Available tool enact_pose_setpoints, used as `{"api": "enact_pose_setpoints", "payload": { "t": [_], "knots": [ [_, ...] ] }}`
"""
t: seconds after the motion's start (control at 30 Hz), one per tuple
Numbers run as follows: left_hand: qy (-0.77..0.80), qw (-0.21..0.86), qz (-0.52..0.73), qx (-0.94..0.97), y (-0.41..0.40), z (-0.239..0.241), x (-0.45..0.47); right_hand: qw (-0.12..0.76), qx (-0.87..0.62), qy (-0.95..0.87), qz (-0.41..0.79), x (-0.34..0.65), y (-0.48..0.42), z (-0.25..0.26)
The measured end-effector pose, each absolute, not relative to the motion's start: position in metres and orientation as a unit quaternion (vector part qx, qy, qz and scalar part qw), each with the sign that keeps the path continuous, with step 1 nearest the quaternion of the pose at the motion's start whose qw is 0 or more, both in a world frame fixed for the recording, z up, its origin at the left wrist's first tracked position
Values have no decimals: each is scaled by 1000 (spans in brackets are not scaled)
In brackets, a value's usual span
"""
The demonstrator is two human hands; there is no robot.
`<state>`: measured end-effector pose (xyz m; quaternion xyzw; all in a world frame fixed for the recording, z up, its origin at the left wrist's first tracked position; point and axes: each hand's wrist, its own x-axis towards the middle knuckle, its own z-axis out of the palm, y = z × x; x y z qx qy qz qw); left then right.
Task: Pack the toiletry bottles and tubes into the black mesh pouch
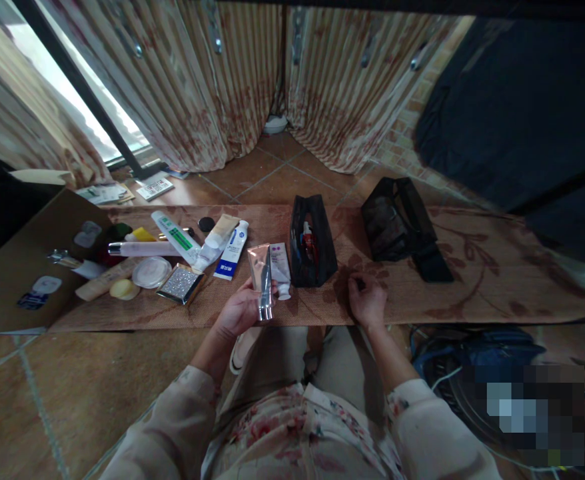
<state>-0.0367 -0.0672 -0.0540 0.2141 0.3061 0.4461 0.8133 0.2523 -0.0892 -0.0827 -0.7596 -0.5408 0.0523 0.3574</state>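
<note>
My left hand (242,308) is wrapped round a shiny rose-gold cosmetic tube (261,277) with a silver cap, its cap end toward me. Just right of it lies a pale grey tube (281,267) with a white cap. A black pouch (326,257) stands unzipped beyond that, with red and white items (309,241) inside. On the cloth between the two pouches rests my right hand (368,300), fingers curled in a loose fist and nothing visible in it. A second black case (390,230) with its flap hanging out is farther right.
Left of my hands lie a blue-and-white tube (231,252), a beige tube (222,230), a green-and-white tube (176,237), a glittery compact (180,285), a round clear case (151,273) and a yellow sponge (124,289). A cardboard box (67,247) occupies the bench's left end.
</note>
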Motion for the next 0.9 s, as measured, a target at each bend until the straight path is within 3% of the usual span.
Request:
{"api": "enact_pose_setpoints", "payload": {
  "t": [0.9],
  "knots": [
    [300, 816, 445, 217, -67, -54, -37, 352, -765, -536, 56, 252, -89, -83]
  ]
}}
